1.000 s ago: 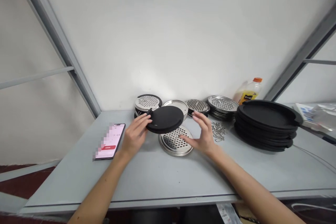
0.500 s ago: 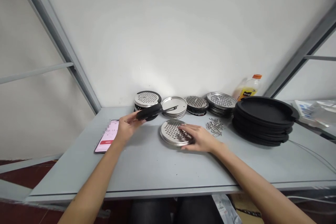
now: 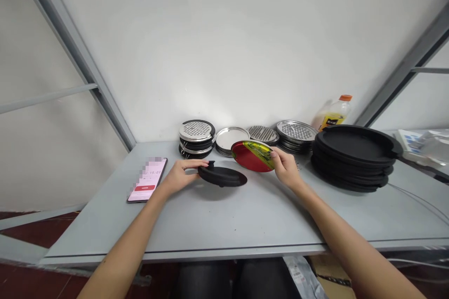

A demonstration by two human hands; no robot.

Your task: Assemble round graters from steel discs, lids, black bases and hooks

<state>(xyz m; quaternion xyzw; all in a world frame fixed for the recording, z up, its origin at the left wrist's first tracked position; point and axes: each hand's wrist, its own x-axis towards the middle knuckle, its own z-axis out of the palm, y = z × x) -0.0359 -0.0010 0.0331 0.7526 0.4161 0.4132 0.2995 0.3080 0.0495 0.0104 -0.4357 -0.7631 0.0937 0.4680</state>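
My left hand [image 3: 182,175] grips a black round tray [image 3: 224,176] by its left rim. The tray is held tilted just above the table, its dark side turned toward me. In my right hand [image 3: 286,168], pinched at the right edge, is a round metal grater disc [image 3: 250,156], raised and tipped up. The face turned to me is printed red and yellow-green. The two pieces are close together but apart. Behind them stand a stack of plain metal plates [image 3: 232,138] and a stack of grater discs [image 3: 262,134].
Black trays with perforated discs [image 3: 197,131] are stacked at the back left. Further right are more metal discs [image 3: 295,131], a tall stack of black trays [image 3: 354,163] and a bottle with an orange cap [image 3: 337,113]. A phone [image 3: 148,180] lies at the left.
My right hand has lifted the grater disc off the table and tipped it, showing its printed face. My left hand has moved the black tray right and lower, and turned it.
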